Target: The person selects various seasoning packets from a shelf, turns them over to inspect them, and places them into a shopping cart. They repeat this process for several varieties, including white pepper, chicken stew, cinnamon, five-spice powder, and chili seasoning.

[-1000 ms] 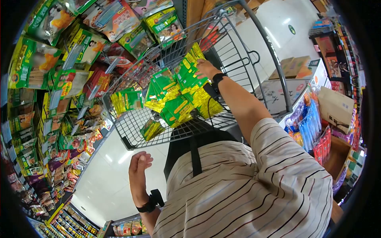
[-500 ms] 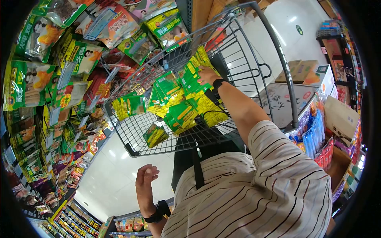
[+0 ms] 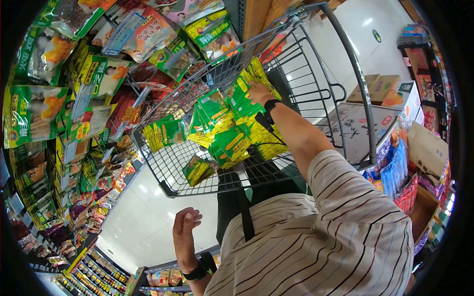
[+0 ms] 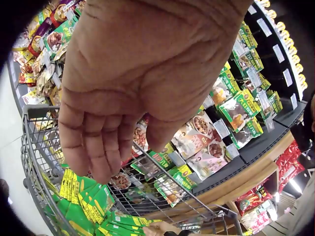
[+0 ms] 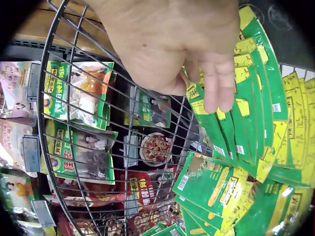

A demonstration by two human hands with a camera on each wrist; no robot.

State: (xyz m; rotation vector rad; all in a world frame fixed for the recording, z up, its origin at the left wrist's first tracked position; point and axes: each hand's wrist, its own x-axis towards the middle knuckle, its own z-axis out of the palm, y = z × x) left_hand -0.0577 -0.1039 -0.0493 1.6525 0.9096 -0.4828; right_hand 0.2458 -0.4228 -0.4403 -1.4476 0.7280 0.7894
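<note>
My right hand (image 3: 260, 93) is over the far part of a wire shopping cart (image 3: 170, 191), on a pile of flat green-and-yellow snack packets (image 3: 242, 106). In the right wrist view, the right hand's fingers (image 5: 219, 86) lie fairly straight against the fanned packets (image 5: 246, 118), with the thumb beside their edge. More packets overlap below them, another bunch (image 3: 165, 132) leans at the cart's left side, and a small bundle (image 3: 197, 170) lies near the front corner. My left hand (image 3: 186, 224) hangs outside the cart, fingers loosely bent and holding nothing.
Shelves of hanging snack bags (image 3: 37, 116) rise on the left, close to the cart. A large white carton (image 3: 363, 121) stands beyond the cart handle (image 3: 363, 84) on the right. Blue and red packages (image 3: 395, 163) lie close to my right side.
The view has shifted, so the cart appears slightly lower and further right. My right hand stays at the packets in the cart; my left stays outside, holding nothing.
</note>
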